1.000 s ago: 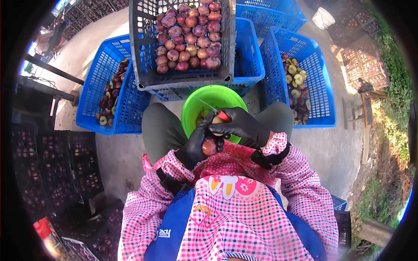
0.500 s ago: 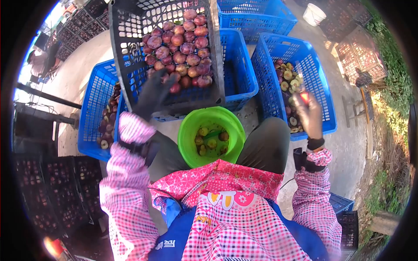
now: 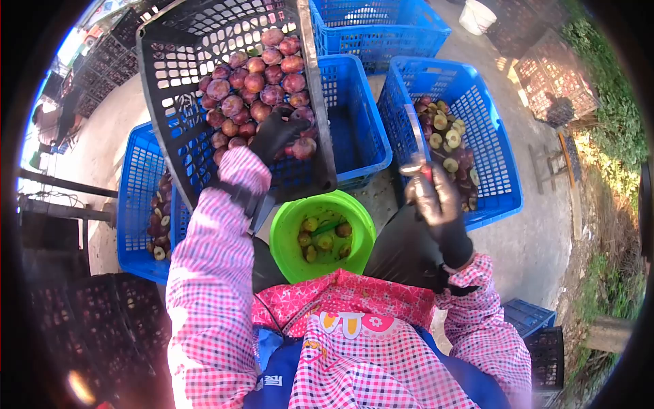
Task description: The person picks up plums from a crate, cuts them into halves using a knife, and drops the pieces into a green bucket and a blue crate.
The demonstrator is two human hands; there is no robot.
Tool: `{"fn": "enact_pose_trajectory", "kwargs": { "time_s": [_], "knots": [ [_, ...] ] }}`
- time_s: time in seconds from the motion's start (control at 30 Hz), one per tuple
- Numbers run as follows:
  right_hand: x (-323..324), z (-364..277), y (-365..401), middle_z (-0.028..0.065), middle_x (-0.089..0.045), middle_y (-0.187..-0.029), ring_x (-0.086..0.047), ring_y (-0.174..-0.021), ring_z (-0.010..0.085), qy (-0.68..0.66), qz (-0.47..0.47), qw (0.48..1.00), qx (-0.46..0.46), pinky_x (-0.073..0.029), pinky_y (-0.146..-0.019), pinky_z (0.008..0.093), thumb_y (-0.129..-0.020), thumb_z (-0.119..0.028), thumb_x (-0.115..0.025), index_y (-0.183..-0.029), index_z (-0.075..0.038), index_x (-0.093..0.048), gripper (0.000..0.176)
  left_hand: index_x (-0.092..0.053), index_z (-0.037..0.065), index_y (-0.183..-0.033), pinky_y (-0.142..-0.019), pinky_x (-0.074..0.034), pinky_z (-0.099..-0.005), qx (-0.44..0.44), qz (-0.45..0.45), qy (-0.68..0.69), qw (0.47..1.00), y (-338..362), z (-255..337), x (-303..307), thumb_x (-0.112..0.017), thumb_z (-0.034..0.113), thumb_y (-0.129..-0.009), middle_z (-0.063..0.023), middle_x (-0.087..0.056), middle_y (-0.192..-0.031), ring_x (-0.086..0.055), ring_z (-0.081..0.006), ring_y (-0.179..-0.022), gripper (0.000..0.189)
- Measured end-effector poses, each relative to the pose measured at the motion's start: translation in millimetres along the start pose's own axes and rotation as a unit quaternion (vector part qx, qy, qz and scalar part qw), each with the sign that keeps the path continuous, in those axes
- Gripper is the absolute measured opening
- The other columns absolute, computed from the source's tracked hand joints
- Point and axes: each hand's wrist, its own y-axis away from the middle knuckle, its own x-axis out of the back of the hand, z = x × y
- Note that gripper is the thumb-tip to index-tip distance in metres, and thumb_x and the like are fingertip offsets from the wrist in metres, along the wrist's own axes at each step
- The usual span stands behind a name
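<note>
My left hand (image 3: 276, 135), in a black glove, reaches over the plums (image 3: 255, 83) at the near end of a tilted black crate (image 3: 160, 102). Its fingers are stretched out and touch the fruit; any plum under the palm is hidden. My right hand (image 3: 436, 198), in a worn glove, is closed round the red handle of a knife (image 3: 416, 129), blade pointing up and away. It is above my knee, beside a blue crate (image 3: 501, 136) of halved plums (image 3: 446, 140). Between my knees stands a green bucket (image 3: 364, 235) with several pieces of fruit at the bottom.
Another blue crate (image 3: 133, 198) with cut plums is partly under the black crate's left side. More blue crates (image 3: 371, 136) stand beneath and behind it. A white bucket (image 3: 477, 17) is at the back right. Stacked dark crates (image 3: 95, 320) fill the lower left.
My left hand has moved right and deeper among the plums. My right hand, with the knife, has come left and down from over the right blue crate. The view has shifted slightly.
</note>
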Motion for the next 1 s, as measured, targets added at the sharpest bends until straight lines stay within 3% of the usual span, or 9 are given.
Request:
{"fn": "enact_pose_trajectory", "kwargs": {
  "time_s": [0.13,0.37,0.43,0.5,0.57,0.6,0.7,0.83,1.0],
  "knots": [
    [-66,-20,12,0.0033,-0.059,-0.095,-0.053,-0.066,0.0061,-0.302,-0.059,0.944,-0.119,-0.040,-0.055,0.0204,-0.102,-0.027,-0.055,-0.129,-0.006,-0.053,0.034,-0.047,-0.001,-0.125,-0.077,-0.055,-0.0288,-0.022,-0.063,0.241,0.968,136,53,-4,-0.075,0.016,-0.084,-0.0096,-0.062,-0.111,-0.064,-0.0168,-0.093,0.053],
    [-115,-34,57,0.0001,-0.057,-0.084,-0.050,-0.058,0.0057,-0.380,-0.143,0.890,-0.210,-0.041,-0.051,0.0200,-0.105,-0.036,-0.043,-0.118,-0.006,-0.057,0.035,-0.045,0.003,-0.133,-0.092,-0.050,-0.0321,-0.040,-0.039,0.255,0.965,277,11,-42,-0.069,0.024,-0.091,-0.0084,-0.058,-0.121,-0.059,-0.0178,-0.108,0.053],
    [-117,-20,70,0.0004,-0.058,-0.081,-0.051,-0.059,0.0061,-0.365,-0.194,0.893,-0.178,-0.041,-0.052,0.0211,-0.106,-0.034,-0.043,-0.116,-0.005,-0.056,0.033,-0.043,0.006,-0.138,-0.099,-0.046,-0.0341,0.031,-0.050,0.508,0.859,293,-3,-59,-0.059,0.034,-0.097,-0.0065,-0.058,-0.123,-0.057,-0.0194,-0.114,0.053],
    [-115,-15,79,0.0016,-0.060,-0.084,-0.051,-0.060,0.0057,-0.254,-0.200,0.937,-0.132,-0.043,-0.053,0.0224,-0.106,-0.032,-0.043,-0.115,-0.004,-0.056,0.032,-0.041,0.007,-0.142,-0.091,-0.049,-0.0326,0.037,-0.074,0.575,0.814,301,-17,-57,-0.050,0.040,-0.101,-0.0053,-0.058,-0.124,-0.058,-0.0189,-0.110,0.053],
    [-112,-22,83,0.0043,-0.062,-0.083,-0.054,-0.061,0.0085,-0.198,-0.192,0.949,-0.154,-0.046,-0.055,0.0292,-0.105,-0.029,-0.047,-0.111,-0.002,-0.057,0.030,-0.041,0.008,-0.141,-0.081,-0.050,-0.0306,-0.044,-0.178,0.554,0.812,301,-35,-51,-0.049,0.041,-0.102,-0.0063,-0.059,-0.123,-0.060,-0.0176,-0.103,0.052],
    [-111,-23,85,0.0077,-0.062,-0.080,-0.056,-0.060,0.0137,-0.120,-0.188,0.971,-0.091,-0.046,-0.055,0.0330,-0.103,-0.027,-0.050,-0.108,-0.001,-0.057,0.028,-0.046,0.009,-0.136,-0.070,-0.047,-0.0279,0.000,-0.067,0.526,0.848,307,-21,-58,-0.047,0.046,-0.102,-0.0052,-0.062,-0.112,-0.060,-0.0142,-0.089,0.051],
    [-108,-40,89,0.0151,-0.061,-0.076,-0.060,-0.062,0.0263,0.005,-0.186,0.982,0.018,-0.047,-0.057,0.0398,-0.099,-0.024,-0.057,-0.104,0.000,-0.057,0.024,-0.048,0.008,-0.134,-0.061,-0.046,-0.0251,-0.027,-0.081,0.458,0.885,302,-42,-59,-0.044,0.049,-0.101,-0.0038,-0.063,-0.100,-0.059,-0.0123,-0.077,0.053],
    [-113,-47,93,0.0233,-0.060,-0.074,-0.061,-0.068,0.0421,0.093,-0.169,0.978,0.075,-0.046,-0.058,0.0441,-0.095,-0.020,-0.062,-0.097,-0.001,-0.057,0.019,-0.051,0.008,-0.131,-0.059,-0.043,-0.0237,-0.040,-0.094,0.443,0.891,305,-36,-66,-0.043,0.053,-0.101,-0.0021,-0.062,-0.096,-0.055,-0.0102,-0.072,0.055],
    [-117,-41,95,0.0233,-0.061,-0.074,-0.062,-0.068,0.0433,0.118,-0.155,0.975,0.103,-0.047,-0.057,0.0470,-0.095,-0.022,-0.062,-0.094,-0.002,-0.055,0.021,-0.052,0.006,-0.130,-0.059,-0.042,-0.0238,-0.045,-0.068,0.394,0.916,307,-32,-68,-0.038,0.052,-0.103,-0.0025,-0.062,-0.096,-0.054,-0.0092,-0.071,0.055]
  ]
}}
